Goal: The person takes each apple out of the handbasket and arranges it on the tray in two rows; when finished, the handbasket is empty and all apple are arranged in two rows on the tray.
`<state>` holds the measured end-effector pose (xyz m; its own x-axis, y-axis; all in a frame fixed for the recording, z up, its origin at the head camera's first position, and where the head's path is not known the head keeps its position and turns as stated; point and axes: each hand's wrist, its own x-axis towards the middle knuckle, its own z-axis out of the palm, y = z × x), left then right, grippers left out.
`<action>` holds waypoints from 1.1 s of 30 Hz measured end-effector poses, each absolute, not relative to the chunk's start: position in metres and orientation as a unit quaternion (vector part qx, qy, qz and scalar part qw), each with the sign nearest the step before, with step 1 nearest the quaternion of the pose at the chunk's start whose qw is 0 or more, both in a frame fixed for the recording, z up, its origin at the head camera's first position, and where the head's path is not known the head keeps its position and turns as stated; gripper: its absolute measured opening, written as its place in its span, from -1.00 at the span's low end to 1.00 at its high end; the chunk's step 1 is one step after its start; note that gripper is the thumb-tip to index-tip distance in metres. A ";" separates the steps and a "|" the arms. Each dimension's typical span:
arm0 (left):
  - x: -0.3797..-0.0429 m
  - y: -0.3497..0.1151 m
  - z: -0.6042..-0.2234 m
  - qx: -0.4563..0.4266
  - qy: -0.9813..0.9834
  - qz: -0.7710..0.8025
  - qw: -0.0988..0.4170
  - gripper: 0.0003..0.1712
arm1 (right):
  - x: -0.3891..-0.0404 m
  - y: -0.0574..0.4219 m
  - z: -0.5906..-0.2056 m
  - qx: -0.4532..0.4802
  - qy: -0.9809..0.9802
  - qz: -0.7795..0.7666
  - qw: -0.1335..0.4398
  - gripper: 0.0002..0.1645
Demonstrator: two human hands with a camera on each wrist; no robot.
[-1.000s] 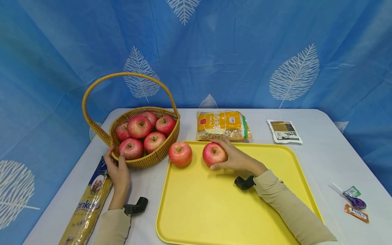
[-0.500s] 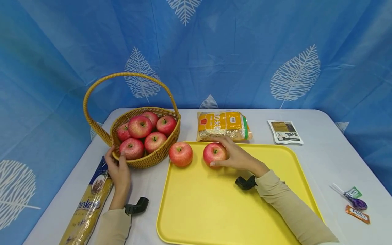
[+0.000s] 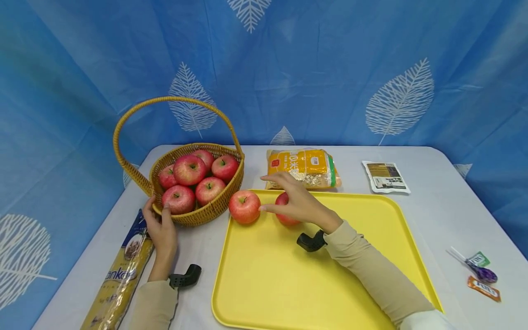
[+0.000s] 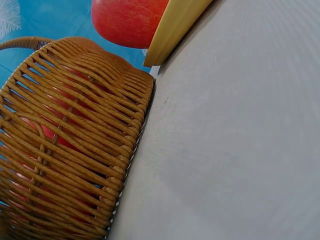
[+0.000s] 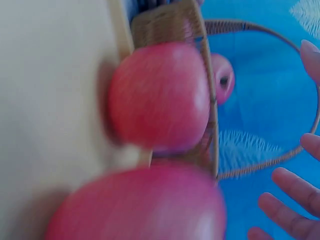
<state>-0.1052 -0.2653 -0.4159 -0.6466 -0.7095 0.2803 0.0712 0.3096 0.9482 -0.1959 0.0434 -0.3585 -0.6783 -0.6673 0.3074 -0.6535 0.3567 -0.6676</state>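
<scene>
A wicker basket (image 3: 214,211) with a tall arched handle holds several red apples (image 3: 189,170) at the left rear. My left hand (image 3: 162,233) grips the basket's near rim, its thumb over the edge beside the front apple. Two apples sit on the yellow tray (image 3: 264,275): the left apple (image 3: 244,207) at the tray's corner near the basket, and the right apple (image 3: 285,215) partly hidden behind my right hand (image 3: 299,201). That hand is above the right apple, thumb and fingers spread apart and holding nothing. In the right wrist view its fingers (image 5: 295,192) are off both apples.
An orange-and-clear food bag (image 3: 303,168) lies behind the tray, with a flat white-edged pouch (image 3: 385,177) to its right. A long yellow-and-blue packet (image 3: 119,275) lies left of my left arm. A purple lollipop (image 3: 486,274) and small wrapped candies (image 3: 484,288) are at the right.
My right hand has let go of the right apple and moved left and up off it, fingers spreading. The apple stays on the tray. My left hand keeps its place at the basket.
</scene>
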 end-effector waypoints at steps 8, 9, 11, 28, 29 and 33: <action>-0.105 -0.267 -0.416 0.219 -0.728 -0.544 0.356 -0.49 | -0.191 0.000 -0.346 -0.421 0.817 -0.393 0.025 -0.20; -0.106 -0.267 -0.417 0.220 -0.728 -0.544 0.355 -0.49 | -0.190 -0.006 -0.345 -0.420 0.816 -0.396 0.030 -0.19; -0.106 -0.269 -0.418 0.220 -0.728 -0.546 0.352 -0.48 | -0.190 -0.018 -0.343 -0.419 0.813 -0.403 0.037 -0.16; -0.100 -0.260 -0.404 0.220 -0.732 -0.546 0.344 -0.48 | -0.211 -0.109 -0.347 -0.393 0.776 -0.493 0.032 -0.11; -0.100 -0.260 -0.404 0.222 -0.733 -0.544 0.342 -0.48 | -0.214 -0.112 -0.349 -0.388 0.775 -0.498 0.032 -0.10; -0.104 -0.268 -0.416 0.228 -0.734 -0.541 0.342 -0.48 | -0.223 -0.122 -0.350 -0.373 0.782 -0.498 0.040 -0.05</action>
